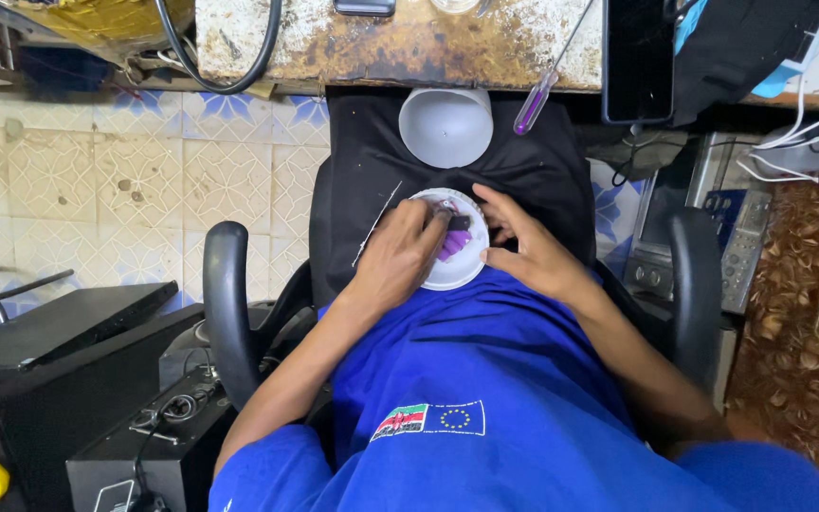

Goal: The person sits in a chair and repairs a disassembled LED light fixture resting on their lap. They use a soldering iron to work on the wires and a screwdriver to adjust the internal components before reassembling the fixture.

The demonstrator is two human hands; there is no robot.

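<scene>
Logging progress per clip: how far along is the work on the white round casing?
Done: the domed cover is off, lying apart on the lap. In hand: the left hand works inside the open base while the right hand steadies it. Left: the cover is not refitted.

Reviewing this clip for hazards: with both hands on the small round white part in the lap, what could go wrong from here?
1. The white round base rests on the lap, steadied only by the left hand and right hand; it could slip and spill its small purple pieces.
2. The white dome cover lies loose on the black cloth and might roll off.
3. The purple-handled screwdriver overhangs the worn bench edge and could drop.
</scene>
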